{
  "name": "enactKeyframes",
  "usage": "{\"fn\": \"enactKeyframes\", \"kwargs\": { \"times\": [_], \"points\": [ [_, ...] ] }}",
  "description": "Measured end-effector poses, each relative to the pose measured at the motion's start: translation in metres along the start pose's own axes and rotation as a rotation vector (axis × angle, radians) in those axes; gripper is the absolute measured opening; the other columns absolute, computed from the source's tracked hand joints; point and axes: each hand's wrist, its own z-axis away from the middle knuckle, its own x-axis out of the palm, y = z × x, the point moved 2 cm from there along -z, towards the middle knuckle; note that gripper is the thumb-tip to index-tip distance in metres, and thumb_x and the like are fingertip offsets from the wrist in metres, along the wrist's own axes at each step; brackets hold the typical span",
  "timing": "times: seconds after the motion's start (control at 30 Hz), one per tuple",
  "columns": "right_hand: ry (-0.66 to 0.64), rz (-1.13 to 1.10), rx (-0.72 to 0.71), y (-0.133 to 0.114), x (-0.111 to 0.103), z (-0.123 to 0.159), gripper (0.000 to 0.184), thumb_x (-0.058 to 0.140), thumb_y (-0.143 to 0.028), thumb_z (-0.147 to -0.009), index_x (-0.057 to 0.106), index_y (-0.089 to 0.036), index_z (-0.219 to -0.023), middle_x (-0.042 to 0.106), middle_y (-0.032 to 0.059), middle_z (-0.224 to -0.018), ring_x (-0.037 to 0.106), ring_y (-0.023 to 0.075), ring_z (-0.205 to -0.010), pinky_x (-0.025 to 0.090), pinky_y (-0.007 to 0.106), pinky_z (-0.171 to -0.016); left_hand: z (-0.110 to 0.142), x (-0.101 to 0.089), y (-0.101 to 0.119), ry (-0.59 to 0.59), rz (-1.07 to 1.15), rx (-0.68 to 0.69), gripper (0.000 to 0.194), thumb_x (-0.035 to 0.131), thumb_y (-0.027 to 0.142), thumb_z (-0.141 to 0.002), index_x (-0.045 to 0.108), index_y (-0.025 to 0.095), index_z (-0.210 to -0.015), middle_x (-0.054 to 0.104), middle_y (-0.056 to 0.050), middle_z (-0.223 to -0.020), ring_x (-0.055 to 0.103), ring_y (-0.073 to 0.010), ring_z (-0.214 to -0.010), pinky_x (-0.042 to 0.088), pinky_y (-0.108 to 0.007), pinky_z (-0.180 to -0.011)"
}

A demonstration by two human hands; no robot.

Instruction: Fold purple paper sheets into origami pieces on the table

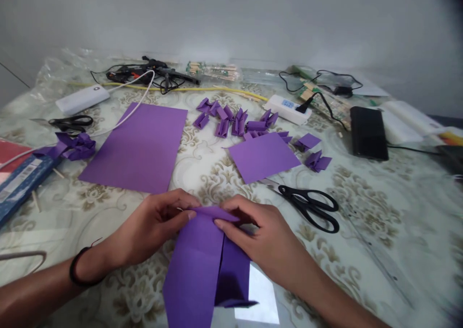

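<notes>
A folded purple paper sheet (202, 265) lies in front of me, its far edge turned over. My left hand (152, 226) pinches that far edge from the left, fingers closed on it. My right hand (260, 234) presses and grips the same edge from the right. A large purple sheet (139, 147) lies further back on the left, a smaller purple square (262, 157) at centre right. Several small folded purple pieces (235, 120) are scattered behind them.
Black scissors (311, 205) lie right of my hands, a second pair (70, 123) at the left. A black phone (368, 132), white power strip (289, 108), power bank (82, 99), glue gun and cables (152, 75) line the back. A blue box (21, 181) sits at the left edge.
</notes>
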Motion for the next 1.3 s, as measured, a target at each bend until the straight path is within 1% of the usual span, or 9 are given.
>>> {"fn": "enactKeyframes", "kwargs": {
  "times": [0.17, 0.3, 0.4, 0.5, 0.6, 0.77, 0.9, 1.07, 1.3],
  "points": [
    [-0.047, -0.066, -0.193, -0.002, -0.008, 0.008, 0.024, 0.069, -0.014, -0.093, 0.081, -0.029, -0.106, 0.084, 0.0031, -0.121, 0.081, 0.0220, -0.110, 0.064, 0.037, -0.098, 0.009, -0.001, 0.007, -0.006, 0.005, 0.082, 0.025, 0.062, 0.024, -0.105, 0.087, 0.026, -0.108, 0.086, 0.001, -0.098, 0.080, -0.0181, -0.085, 0.062, -0.024, -0.071],
    [-0.194, -0.087, -0.237, -0.007, -0.018, 0.015, 0.027, 0.068, -0.040, -0.104, 0.076, -0.033, -0.128, 0.080, 0.0057, -0.133, 0.077, 0.0264, -0.124, 0.065, 0.040, -0.099, 0.020, -0.002, 0.016, 0.013, -0.076, 0.238, 0.029, 0.066, 0.014, -0.102, 0.086, 0.033, -0.111, 0.088, 0.000, -0.105, 0.084, -0.0177, -0.088, 0.066, -0.023, -0.074],
    [-0.196, -0.132, -0.205, -0.010, -0.017, 0.019, 0.031, 0.060, -0.048, -0.108, 0.075, -0.035, -0.131, 0.082, 0.0034, -0.126, 0.079, 0.0253, -0.115, 0.067, 0.039, -0.095, 0.027, 0.000, 0.023, 0.035, -0.205, 0.344, 0.039, 0.064, 0.009, -0.102, 0.083, 0.038, -0.120, 0.087, 0.003, -0.110, 0.084, -0.0147, -0.088, 0.065, -0.019, -0.071],
    [-0.172, -0.131, -0.010, -0.010, -0.009, 0.019, 0.022, 0.073, -0.037, -0.099, 0.080, -0.035, -0.120, 0.086, -0.0015, -0.110, 0.081, 0.0208, -0.099, 0.066, 0.031, -0.083, 0.032, 0.002, 0.026, 0.049, -0.328, 0.372, 0.048, 0.061, 0.009, -0.102, 0.078, 0.044, -0.130, 0.086, 0.006, -0.115, 0.083, -0.0138, -0.093, 0.065, -0.019, -0.073],
    [-0.226, -0.155, 0.147, -0.011, 0.001, 0.017, 0.008, 0.076, -0.026, -0.094, 0.081, -0.030, -0.099, 0.082, -0.0059, -0.086, 0.075, 0.0142, -0.074, 0.057, 0.023, -0.064, 0.037, 0.003, 0.024, 0.026, -0.381, 0.369, 0.039, 0.069, 0.017, -0.102, 0.077, 0.043, -0.130, 0.085, 0.005, -0.117, 0.083, -0.0156, -0.097, 0.067, -0.022, -0.081],
    [-0.249, -0.204, 0.236, -0.012, 0.008, 0.019, 0.006, 0.076, -0.021, -0.091, 0.078, -0.026, -0.086, 0.074, -0.0073, -0.071, 0.062, 0.0101, -0.059, 0.045, 0.020, -0.053, 0.035, 0.004, 0.013, 0.082, -0.223, 0.164, 0.018, 0.083, 0.031, -0.097, 0.078, 0.033, -0.114, 0.087, 0.003, -0.100, 0.084, -0.0159, -0.082, 0.067, -0.019, -0.072],
    [-0.241, -0.233, 0.271, -0.013, 0.010, 0.022, 0.006, 0.077, -0.024, -0.091, 0.076, -0.026, -0.085, 0.073, -0.0079, -0.067, 0.061, 0.0097, -0.055, 0.042, 0.019, -0.048, 0.029, 0.007, 0.010, -0.027, -0.147, -0.051, 0.015, 0.080, 0.042, -0.098, 0.085, 0.028, -0.102, 0.085, 0.001, -0.081, 0.078, -0.0152, -0.065, 0.059, -0.017, -0.056],
    [-0.225, -0.247, 0.242, -0.014, 0.012, 0.021, 0.006, 0.076, -0.028, -0.095, 0.080, -0.027, -0.091, 0.082, -0.0064, -0.079, 0.073, 0.0115, -0.069, 0.052, 0.020, -0.061, 0.031, 0.006, 0.012, 0.012, -0.102, -0.101, 0.023, 0.077, 0.044, -0.099, 0.087, 0.026, -0.089, 0.082, 0.000, -0.072, 0.072, -0.0140, -0.059, 0.051, -0.017, -0.051],
    [-0.268, -0.237, 0.248, -0.013, 0.016, 0.022, 0.014, 0.073, -0.032, -0.098, 0.083, -0.026, -0.089, 0.083, -0.0062, -0.079, 0.072, 0.0113, -0.068, 0.050, 0.021, -0.060, 0.033, 0.008, 0.010, -0.041, -0.106, -0.196, 0.029, 0.075, 0.047, -0.100, 0.083, 0.022, -0.087, 0.076, 0.001, -0.069, 0.065, -0.0124, -0.062, 0.047, -0.018, -0.055]
  ]
}}
